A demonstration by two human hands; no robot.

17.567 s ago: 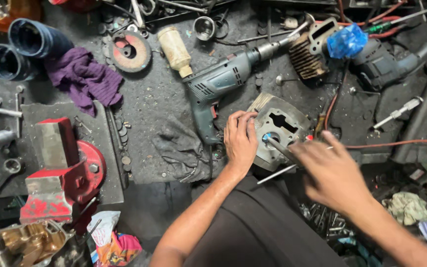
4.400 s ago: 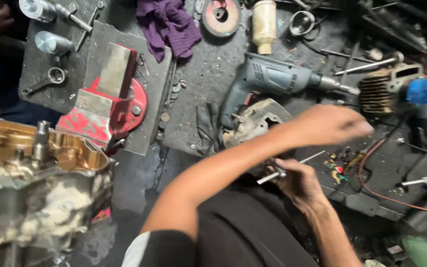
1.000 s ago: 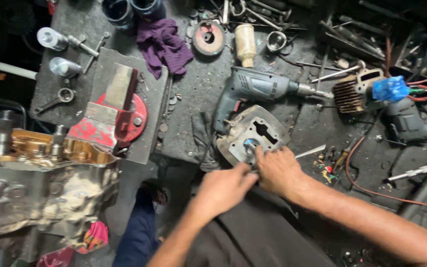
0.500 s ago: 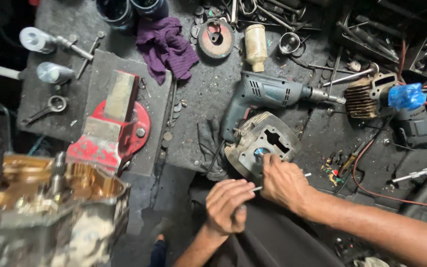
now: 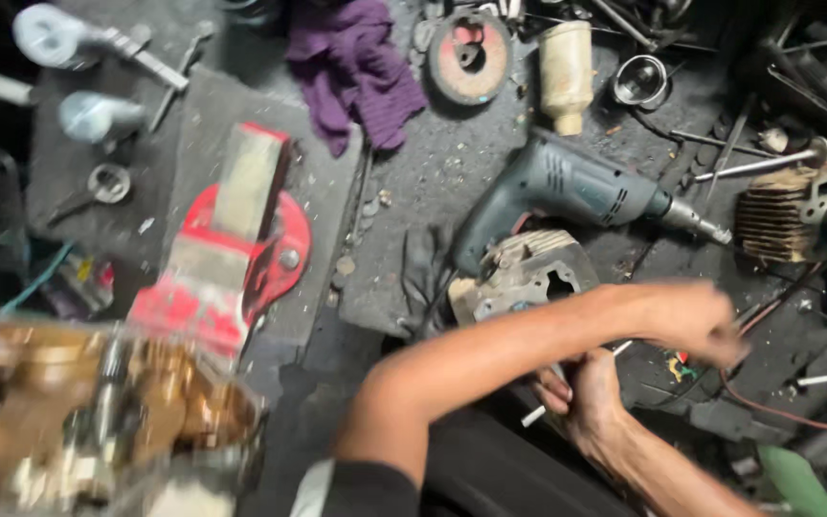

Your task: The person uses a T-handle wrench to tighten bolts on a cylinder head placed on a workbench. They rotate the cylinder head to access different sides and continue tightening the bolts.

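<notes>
Lying at the near edge of the grimy dark counter (image 5: 452, 182), the grey finned metal cylinder block (image 5: 526, 278) sits just below the grey-green electric drill (image 5: 567, 191). Right hand (image 5: 586, 393), under the crossing left forearm, has its fingers wrapped round a thin white rod (image 5: 536, 415). Left hand (image 5: 691, 321) reaches rightward, blurred; its fingers cannot be told. A red bench vise (image 5: 232, 239) stands well to the left.

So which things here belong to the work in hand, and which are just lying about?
In hand:
left hand, crossed to the right
right hand holding thin white rod
engine cylinder

Lying about:
electric drill
red vise
purple rag
cream bottle
</notes>
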